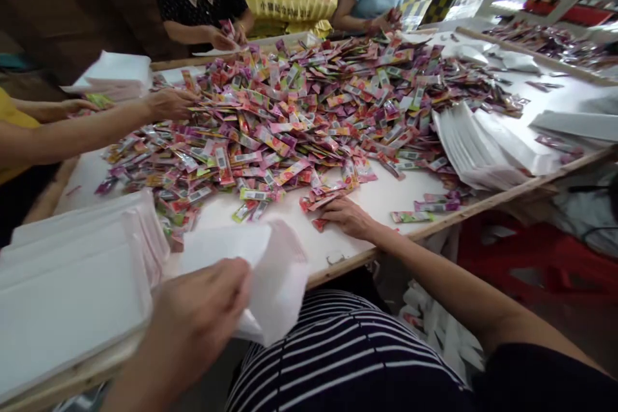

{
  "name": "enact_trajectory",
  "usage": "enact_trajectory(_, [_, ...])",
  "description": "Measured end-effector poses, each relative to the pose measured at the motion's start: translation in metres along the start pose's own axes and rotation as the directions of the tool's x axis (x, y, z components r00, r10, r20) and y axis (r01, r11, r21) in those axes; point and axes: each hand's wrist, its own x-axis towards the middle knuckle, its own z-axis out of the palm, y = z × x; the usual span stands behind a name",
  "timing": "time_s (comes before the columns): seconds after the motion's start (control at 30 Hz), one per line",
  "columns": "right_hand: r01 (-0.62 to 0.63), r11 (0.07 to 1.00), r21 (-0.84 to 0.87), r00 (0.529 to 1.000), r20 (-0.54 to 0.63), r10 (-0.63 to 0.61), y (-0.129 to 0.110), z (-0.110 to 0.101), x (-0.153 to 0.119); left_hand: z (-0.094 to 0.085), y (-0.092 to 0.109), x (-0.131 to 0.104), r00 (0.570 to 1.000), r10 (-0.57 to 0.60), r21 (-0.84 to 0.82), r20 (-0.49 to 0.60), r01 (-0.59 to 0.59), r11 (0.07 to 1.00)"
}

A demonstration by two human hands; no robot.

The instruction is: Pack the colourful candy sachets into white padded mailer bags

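A white plastic bag (282, 277) is gripped in my left hand (207, 309) over the table's near edge, its mouth fanning out to the right. My right hand (348, 215) reaches onto the white tabletop, its fingers closed over a few small printed sachets (328, 196) at the front of the heap. The big heap of pink, purple and green sachets (290, 116) spreads across the middle of the table. Several sachets (425, 208) lie loose right of my right hand.
Stacks of white bags stand at the left (72, 277), far left (116, 71) and right (477, 148). A co-worker's arm (96, 125) reaches in from the left; two more people work across the table. A wooden rim (463, 209) edges the tabletop. A red stool (512, 257) stands below right.
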Motion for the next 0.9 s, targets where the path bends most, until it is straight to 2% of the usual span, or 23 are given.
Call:
enact_trajectory(0.03, [-0.009, 0.998, 0.056, 1.0, -0.014, 0.01, -0.002, -0.001, -0.006, 0.021, 0.001, 0.01, 0.973, 0.052, 0.114, 0.224, -0.079, 0.99])
enact_trajectory(0.07, [-0.025, 0.992, 0.126, 0.999, -0.029, 0.029, -0.005, -0.004, -0.01, 0.041, 0.003, 0.018, 0.924, 0.055, 0.185, 0.378, -0.134, 0.974])
enact_trajectory(0.13, [-0.09, 0.959, 0.268, 0.99, -0.081, 0.115, -0.007, -0.013, -0.018, 0.076, 0.004, 0.025, 0.823, -0.02, 0.304, 0.568, -0.187, 0.934])
enact_trajectory(0.17, [-0.132, 0.94, 0.313, 0.976, -0.126, 0.179, -0.007, -0.019, -0.021, 0.089, 0.004, 0.027, 0.792, -0.057, 0.342, 0.608, -0.197, 0.919])
enact_trajectory(0.23, [-0.213, 0.923, 0.321, 0.927, -0.233, 0.295, -0.003, -0.033, -0.022, 0.103, 0.003, 0.031, 0.764, -0.107, 0.388, 0.636, -0.197, 0.9])
enact_trajectory(0.3, [-0.249, 0.941, 0.23, 0.905, -0.289, 0.311, 0.002, -0.045, -0.019, 0.107, 0.003, 0.038, 0.753, -0.12, 0.385, 0.647, -0.186, 0.904])
enact_trajectory(0.33, [-0.241, 0.957, 0.161, 0.92, -0.277, 0.278, 0.005, -0.049, -0.017, 0.106, 0.003, 0.042, 0.748, -0.117, 0.367, 0.653, -0.178, 0.913])
enact_trajectory(0.4, [-0.195, 0.981, 0.017, 0.963, -0.188, 0.195, 0.009, -0.054, -0.012, 0.104, 0.004, 0.055, 0.758, -0.092, 0.324, 0.646, -0.162, 0.932])
enact_trajectory(0.43, [-0.178, 0.983, -0.047, 0.975, -0.14, 0.17, 0.01, -0.055, -0.011, 0.104, 0.005, 0.062, 0.78, -0.075, 0.311, 0.621, -0.157, 0.937])
enact_trajectory(0.53, [-0.224, 0.955, -0.193, 0.975, -0.057, 0.217, 0.008, -0.053, -0.016, 0.111, 0.007, 0.087, 0.89, -0.024, 0.35, 0.454, -0.154, 0.924])
enact_trajectory(0.6, [-0.274, 0.928, -0.252, 0.96, -0.008, 0.281, 0.005, -0.048, -0.024, 0.121, 0.008, 0.105, 0.94, 0.021, 0.398, 0.341, -0.164, 0.903])
enact_trajectory(0.67, [-0.27, 0.927, -0.259, 0.954, 0.055, 0.294, 0.001, -0.039, -0.031, 0.135, 0.007, 0.124, 0.953, 0.07, 0.431, 0.295, -0.198, 0.88])
enact_trajectory(0.77, [-0.2, 0.966, -0.167, 0.972, 0.094, 0.217, -0.008, -0.023, -0.037, 0.154, 0.004, 0.151, 0.932, 0.067, 0.457, 0.357, -0.237, 0.858])
enact_trajectory(0.83, [-0.158, 0.982, -0.108, 0.981, 0.099, 0.168, -0.013, -0.017, -0.038, 0.159, 0.002, 0.165, 0.925, 0.021, 0.471, 0.379, -0.213, 0.856])
enact_trajectory(0.9, [-0.16, 0.983, -0.086, 0.98, 0.107, 0.169, -0.017, -0.017, -0.04, 0.158, 0.0, 0.17, 0.952, 0.0, 0.494, 0.306, -0.158, 0.855])
